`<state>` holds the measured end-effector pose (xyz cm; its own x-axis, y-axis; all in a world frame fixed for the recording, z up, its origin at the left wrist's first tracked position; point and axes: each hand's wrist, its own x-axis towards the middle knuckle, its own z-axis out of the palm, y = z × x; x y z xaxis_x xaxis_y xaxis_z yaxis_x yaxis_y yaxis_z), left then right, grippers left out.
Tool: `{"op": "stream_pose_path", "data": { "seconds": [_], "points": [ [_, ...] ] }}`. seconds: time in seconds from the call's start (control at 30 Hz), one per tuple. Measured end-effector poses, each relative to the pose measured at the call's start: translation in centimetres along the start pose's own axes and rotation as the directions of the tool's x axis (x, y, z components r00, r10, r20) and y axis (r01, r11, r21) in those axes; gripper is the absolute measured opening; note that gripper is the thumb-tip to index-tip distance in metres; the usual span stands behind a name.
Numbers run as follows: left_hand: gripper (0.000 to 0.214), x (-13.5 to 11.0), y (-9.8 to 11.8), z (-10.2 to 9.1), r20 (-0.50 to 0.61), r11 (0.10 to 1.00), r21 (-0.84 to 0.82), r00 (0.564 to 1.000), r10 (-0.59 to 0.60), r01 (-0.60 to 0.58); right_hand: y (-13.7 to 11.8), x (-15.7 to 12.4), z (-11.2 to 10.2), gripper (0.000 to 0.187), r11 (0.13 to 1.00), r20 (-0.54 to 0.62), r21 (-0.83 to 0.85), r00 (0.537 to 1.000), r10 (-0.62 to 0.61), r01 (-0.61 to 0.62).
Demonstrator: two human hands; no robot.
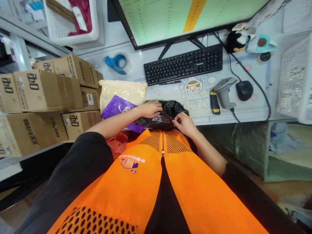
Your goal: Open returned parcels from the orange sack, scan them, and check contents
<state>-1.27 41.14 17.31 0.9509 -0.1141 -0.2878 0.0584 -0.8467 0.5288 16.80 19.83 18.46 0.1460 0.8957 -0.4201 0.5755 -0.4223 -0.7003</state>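
A crinkled black plastic bag [156, 121] lies at the desk's front edge, close against my orange vest. My left hand [151, 109] rests over its upper left part, fingers curled on the plastic. At the bag's right side, my right hand [184, 123] pinches its edge between thumb and fingers. What the bag contains is hidden. Just left of it are a purple plastic package [117, 109] and a cream padded mailer [122, 89], the purple one partly over the mailer and partly beneath my left forearm.
Cardboard boxes [44, 92] are stacked at left, below a white basket [96, 32]. A keyboard [182, 63], blue tape dispenser [112, 65], monitor [168, 19], barcode scanner [225, 92], yellow-black cutter [214, 103] and mouse [244, 90] occupy the desk. Another white basket [305, 81] stands right.
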Motion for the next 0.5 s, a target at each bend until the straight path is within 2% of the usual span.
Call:
{"op": "stream_pose_path", "data": {
  "seconds": [0.07,0.17,0.23,0.3,0.37,0.43,0.5],
  "points": [
    [0.028,-1.5,0.3,-0.1,-0.023,0.999,-0.043,1.0,0.015,-0.016,0.1,0.7,-1.1,0.015,0.999,0.069,-0.029,0.997,-0.034,0.036],
    [0.042,-2.7,1.0,0.5,0.01,0.999,-0.023,1.0,0.025,-0.025,-0.3,2.1,-2.7,0.016,0.991,0.187,-0.122,0.981,-0.04,0.064],
    [0.046,-2.7,1.5,1.1,0.028,1.0,0.009,0.999,-0.017,0.017,-1.1,3.4,-3.5,0.011,0.975,0.229,-0.208,0.973,-0.024,0.073],
    [0.038,-2.1,1.8,1.7,0.017,0.992,0.019,0.992,-0.125,0.124,-2.3,4.8,-4.3,0.004,0.948,0.238,-0.304,0.971,-0.021,0.095],
    [0.031,-1.1,2.2,2.2,-0.011,0.958,-0.007,0.958,-0.287,0.287,-3.6,5.9,-5.1,0.005,0.905,0.223,-0.404,0.974,-0.04,0.13],
    [0.028,-0.2,2.5,2.5,-0.027,0.891,-0.051,0.891,-0.453,0.451,-4.9,6.7,-5.9,0.01,0.854,0.21,-0.493,0.975,-0.068,0.166],
    [0.027,0.4,2.9,2.7,-0.032,0.829,-0.084,0.83,-0.556,0.552,-5.6,7.0,-6.9,0.013,0.812,0.225,-0.546,0.97,-0.095,0.207]
  ]
}}
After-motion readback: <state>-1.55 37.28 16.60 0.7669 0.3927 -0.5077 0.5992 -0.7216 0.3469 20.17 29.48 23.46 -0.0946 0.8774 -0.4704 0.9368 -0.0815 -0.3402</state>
